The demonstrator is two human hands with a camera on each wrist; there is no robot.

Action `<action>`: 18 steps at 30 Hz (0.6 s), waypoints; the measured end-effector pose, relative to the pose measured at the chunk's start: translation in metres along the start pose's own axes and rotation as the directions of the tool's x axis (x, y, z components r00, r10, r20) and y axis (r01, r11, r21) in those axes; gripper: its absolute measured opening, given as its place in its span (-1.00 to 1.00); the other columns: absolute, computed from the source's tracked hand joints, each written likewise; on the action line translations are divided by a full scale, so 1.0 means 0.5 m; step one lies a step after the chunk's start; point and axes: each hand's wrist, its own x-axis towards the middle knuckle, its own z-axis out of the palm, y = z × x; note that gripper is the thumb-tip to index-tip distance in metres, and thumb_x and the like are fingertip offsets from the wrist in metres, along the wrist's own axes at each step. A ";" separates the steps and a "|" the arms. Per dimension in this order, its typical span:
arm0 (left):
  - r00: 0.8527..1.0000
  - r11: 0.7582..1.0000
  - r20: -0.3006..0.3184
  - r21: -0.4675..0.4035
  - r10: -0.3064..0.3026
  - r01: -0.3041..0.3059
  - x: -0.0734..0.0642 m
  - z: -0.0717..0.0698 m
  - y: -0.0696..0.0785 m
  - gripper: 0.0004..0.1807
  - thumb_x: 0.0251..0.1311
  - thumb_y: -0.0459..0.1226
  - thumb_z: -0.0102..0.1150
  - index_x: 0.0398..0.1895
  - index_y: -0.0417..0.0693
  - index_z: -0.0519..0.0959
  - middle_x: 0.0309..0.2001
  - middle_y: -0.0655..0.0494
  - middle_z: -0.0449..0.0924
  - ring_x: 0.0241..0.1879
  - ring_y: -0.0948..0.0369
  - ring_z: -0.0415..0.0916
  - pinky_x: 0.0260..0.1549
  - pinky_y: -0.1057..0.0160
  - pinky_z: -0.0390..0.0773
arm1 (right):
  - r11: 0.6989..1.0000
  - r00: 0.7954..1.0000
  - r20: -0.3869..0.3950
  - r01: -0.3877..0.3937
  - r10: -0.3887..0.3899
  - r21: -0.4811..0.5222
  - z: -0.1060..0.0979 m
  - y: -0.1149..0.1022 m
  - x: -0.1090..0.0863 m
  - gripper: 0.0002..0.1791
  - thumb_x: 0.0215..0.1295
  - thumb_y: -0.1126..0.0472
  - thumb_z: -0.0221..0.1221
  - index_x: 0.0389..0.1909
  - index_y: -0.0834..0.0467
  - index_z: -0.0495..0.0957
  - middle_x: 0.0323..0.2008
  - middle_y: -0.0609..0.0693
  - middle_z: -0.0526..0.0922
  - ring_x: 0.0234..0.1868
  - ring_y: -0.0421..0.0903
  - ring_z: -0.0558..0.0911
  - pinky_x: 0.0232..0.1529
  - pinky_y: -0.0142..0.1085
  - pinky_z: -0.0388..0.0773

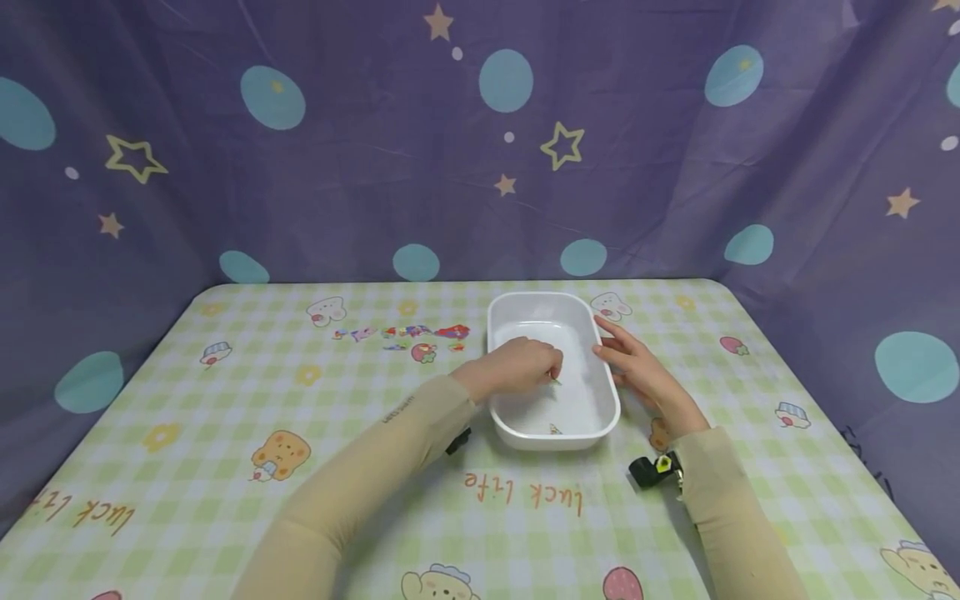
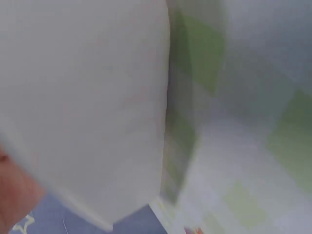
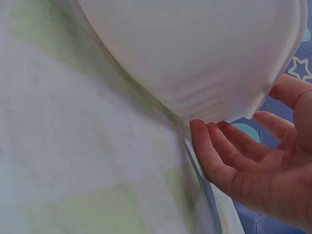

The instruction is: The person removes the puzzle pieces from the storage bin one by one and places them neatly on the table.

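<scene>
My left hand [image 1: 521, 365] reaches over the near-left wall of a white rectangular tray [image 1: 551, 442], its fingers curled down inside. Under those fingertips a small greenish piece [image 1: 556, 382] peeks out, pinched and mostly hidden. A second small colourful piece [image 1: 555, 429] lies on the tray floor close to the front wall. My right hand [image 1: 643, 367] rests its fingertips on the tray's right side and rim. From the right wrist view, its loosely bent fingers [image 3: 207, 151] touch the outer wall. The left wrist view mostly shows the tray's outer wall [image 2: 87, 107].
Left of the tray, several small bright cut-out pieces [image 1: 414, 332] lie in rows on the checked tablecloth [image 1: 360, 500]. Black straps [image 1: 651, 472] hang at the wrists. A purple curtain [image 1: 360, 167] stands behind the table.
</scene>
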 end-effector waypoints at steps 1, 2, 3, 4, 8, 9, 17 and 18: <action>1.000 1.000 -0.013 -0.009 -0.001 0.001 -0.004 -0.004 -0.004 -0.92 0.18 -0.24 0.09 -0.28 0.06 0.54 -0.27 0.25 0.56 -0.24 0.29 0.49 -0.16 0.26 0.41 | 1.000 1.000 0.003 0.004 -0.004 -0.001 -0.001 0.000 0.000 -0.28 0.31 0.09 0.02 0.41 -0.07 -0.11 0.32 0.26 0.11 0.17 0.13 0.34 -0.08 -0.14 0.50; 1.000 1.000 -0.027 -0.016 -0.001 0.001 -0.008 -0.008 -0.008 -0.93 0.18 -0.24 0.10 -0.29 0.05 0.55 -0.27 0.24 0.56 -0.25 0.28 0.49 -0.16 0.26 0.41 | 1.000 1.000 0.006 0.005 -0.005 -0.001 -0.001 0.001 0.000 -0.27 0.31 0.08 0.02 0.41 -0.06 -0.11 0.32 0.27 0.11 0.16 0.11 0.35 -0.08 -0.15 0.50; 0.999 1.000 -0.042 -0.026 -0.001 0.000 -0.012 -0.013 -0.012 -0.94 0.18 -0.25 0.10 -0.30 0.04 0.54 -0.28 0.23 0.56 -0.25 0.27 0.49 -0.16 0.26 0.41 | 1.000 1.000 0.006 0.006 -0.006 0.001 -0.002 0.002 0.000 -0.27 0.31 0.08 0.02 0.41 -0.06 -0.11 0.32 0.27 0.10 0.14 0.09 0.36 -0.08 -0.16 0.51; 0.998 0.999 -0.055 -0.032 0.001 -0.003 -0.017 -0.017 -0.017 -0.94 0.18 -0.25 0.10 -0.31 0.04 0.54 -0.29 0.22 0.56 -0.26 0.27 0.49 -0.16 0.27 0.41 | 1.000 1.000 0.007 0.008 -0.008 -0.001 -0.002 0.002 0.000 -0.27 0.31 0.08 0.02 0.41 -0.05 -0.12 0.31 0.28 0.10 0.13 0.06 0.38 -0.09 -0.17 0.51; 0.993 0.998 -0.121 -0.055 0.001 -0.008 -0.037 -0.028 -0.039 -0.95 0.19 -0.26 0.09 -0.32 0.01 0.54 -0.29 0.20 0.55 -0.28 0.26 0.48 -0.17 0.29 0.42 | 1.000 1.000 0.006 0.011 -0.011 -0.002 -0.003 0.004 -0.001 -0.27 0.32 0.09 0.01 0.42 -0.04 -0.12 0.31 0.27 0.12 0.07 -0.01 0.43 -0.10 -0.19 0.51; 0.991 0.998 -0.133 -0.066 -0.006 -0.003 -0.043 -0.030 -0.046 -0.95 0.20 -0.26 0.09 -0.31 0.01 0.53 -0.28 0.20 0.54 -0.28 0.26 0.47 -0.19 0.30 0.42 | 1.000 1.000 0.005 0.012 -0.012 -0.003 -0.004 0.004 -0.001 -0.27 0.32 0.08 0.01 0.42 -0.04 -0.12 0.31 0.27 0.12 0.06 -0.03 0.43 -0.10 -0.19 0.52; 0.965 0.969 -0.211 -0.222 -0.155 0.107 -0.104 -0.037 -0.104 -0.92 0.19 -0.30 0.09 -0.25 0.00 0.52 -0.26 0.18 0.55 -0.24 0.26 0.48 -0.19 0.29 0.46 | 1.000 1.000 0.006 0.012 -0.012 -0.004 0.000 0.004 0.000 -0.27 0.31 0.08 0.02 0.41 -0.05 -0.11 0.30 0.26 0.13 0.10 0.06 0.42 -0.09 -0.15 0.52; 0.961 0.966 -0.221 -0.234 -0.166 0.113 -0.113 -0.039 -0.112 -0.91 0.19 -0.31 0.08 -0.25 -0.01 0.52 -0.27 0.17 0.55 -0.25 0.25 0.48 -0.20 0.28 0.46 | 1.000 1.000 0.006 0.012 -0.012 -0.007 0.001 0.003 0.000 -0.27 0.32 0.08 0.02 0.41 -0.05 -0.12 0.31 0.26 0.13 0.11 0.07 0.41 -0.09 -0.15 0.52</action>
